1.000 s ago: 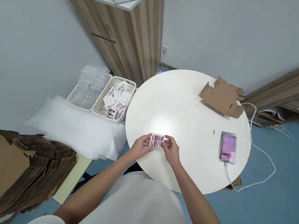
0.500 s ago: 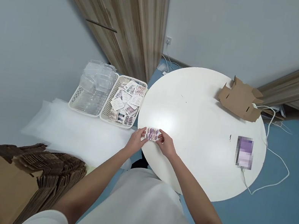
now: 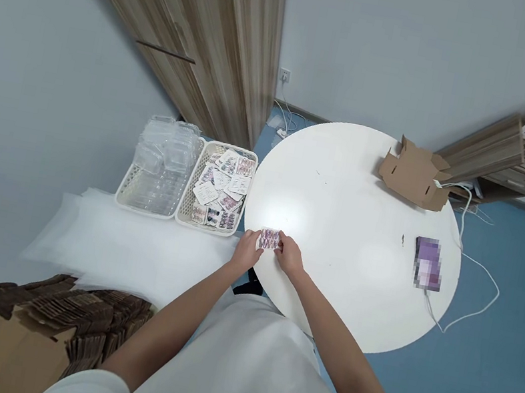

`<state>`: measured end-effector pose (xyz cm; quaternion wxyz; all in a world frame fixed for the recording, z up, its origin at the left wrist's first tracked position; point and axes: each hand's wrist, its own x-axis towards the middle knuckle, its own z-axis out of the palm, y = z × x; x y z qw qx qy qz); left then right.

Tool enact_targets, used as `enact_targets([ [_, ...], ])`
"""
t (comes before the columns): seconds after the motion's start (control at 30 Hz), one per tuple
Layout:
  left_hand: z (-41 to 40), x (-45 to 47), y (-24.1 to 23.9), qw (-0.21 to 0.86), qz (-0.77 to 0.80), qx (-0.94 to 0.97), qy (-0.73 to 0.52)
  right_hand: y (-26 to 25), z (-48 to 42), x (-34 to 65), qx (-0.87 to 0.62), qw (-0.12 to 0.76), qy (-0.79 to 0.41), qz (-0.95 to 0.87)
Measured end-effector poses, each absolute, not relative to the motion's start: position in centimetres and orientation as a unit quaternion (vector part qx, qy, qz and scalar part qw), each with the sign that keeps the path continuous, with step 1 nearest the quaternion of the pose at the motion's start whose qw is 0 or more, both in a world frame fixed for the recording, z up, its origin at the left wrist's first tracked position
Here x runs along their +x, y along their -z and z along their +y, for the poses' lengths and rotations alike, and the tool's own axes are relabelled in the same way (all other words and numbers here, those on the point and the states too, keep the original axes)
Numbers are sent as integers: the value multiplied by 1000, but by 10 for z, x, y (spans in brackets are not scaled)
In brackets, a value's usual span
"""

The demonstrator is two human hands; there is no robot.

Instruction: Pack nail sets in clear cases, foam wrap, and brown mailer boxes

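Two-handed grip on a small card of false nails, seen from above. The card (image 3: 269,239) lies between the left hand (image 3: 247,250) and the right hand (image 3: 289,255), its decorated face turned up, with two rows of purplish nails showing. The left hand pinches the card's left edge and the right hand its right edge; both grips are narrow, the fingers closed on the card's margins, so that its middle is uncovered. The card is over the near-left edge of the round white tabletop (image 3: 349,307); whether it touches the surface cannot be told.

Just beyond the tabletop's left edge is a white basket (image 3: 203,227) filled with similar cards (image 3: 205,192); to its left, a second basket (image 3: 143,211) contains clear plastic boxes (image 3: 167,146). White sheets (image 3: 141,250) lie on the near side of both baskets. Toward the tabletop's far-right edge rests an unfolded brown carton (image 3: 411,175); near the right edge, a blurred purple object (image 3: 427,263) adjoins a white cable (image 3: 483,268).
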<state>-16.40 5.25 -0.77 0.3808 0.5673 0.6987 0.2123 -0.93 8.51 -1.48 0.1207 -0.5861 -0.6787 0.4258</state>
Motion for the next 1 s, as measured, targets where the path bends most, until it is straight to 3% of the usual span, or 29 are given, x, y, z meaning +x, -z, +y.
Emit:
enact_targets([
  [0.33, 40, -166, 5, 529, 670, 401, -331, -1, 49, -17, -592, 305, -612, -427],
  [1.0, 75, -181, 12, 507, 674, 425, -329, -5, 87, -42, -572, 305, -633, -423],
])
